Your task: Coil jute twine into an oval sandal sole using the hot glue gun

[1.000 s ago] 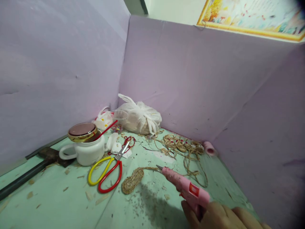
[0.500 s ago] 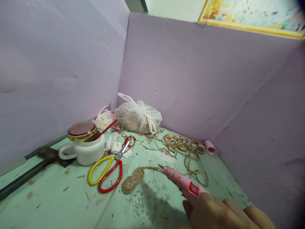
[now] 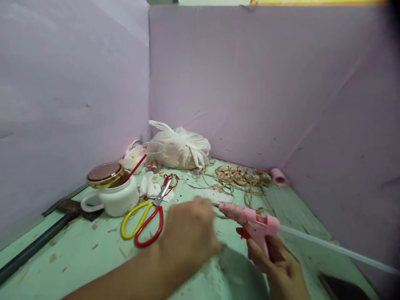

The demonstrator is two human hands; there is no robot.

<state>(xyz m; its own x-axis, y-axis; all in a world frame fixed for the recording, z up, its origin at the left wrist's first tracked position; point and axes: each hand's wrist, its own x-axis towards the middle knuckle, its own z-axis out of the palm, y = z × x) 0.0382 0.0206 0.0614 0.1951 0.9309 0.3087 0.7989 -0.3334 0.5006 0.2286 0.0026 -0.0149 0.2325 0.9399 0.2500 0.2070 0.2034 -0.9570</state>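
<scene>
My right hand (image 3: 278, 266) grips a pink hot glue gun (image 3: 250, 214) by its handle, a finger near the red trigger. The nozzle points left, and a long translucent glue stick (image 3: 337, 249) sticks out of the back. My left hand (image 3: 193, 233) is blurred and closed in front of the nozzle, its back turned to me. A fuzzy tan edge of the coil of twine (image 3: 222, 247) shows at the lower side of the fist; most of the coil is hidden. Left of this hand lie scissors (image 3: 149, 223) with yellow and red handles.
A white mug (image 3: 118, 200) with a gold-rimmed lid (image 3: 105, 174) stands at left, beside a hammer (image 3: 37, 246). Farther back are a white plastic bag (image 3: 183, 148), loose twine (image 3: 239, 177) and a pink roll (image 3: 278, 177). Lilac panels (image 3: 250, 91) enclose the green tabletop (image 3: 93, 266).
My left hand has come in from below and closed where the coil of twine lay. The glue gun has turned more level and shows its handle and glue stick. My view has tilted down.
</scene>
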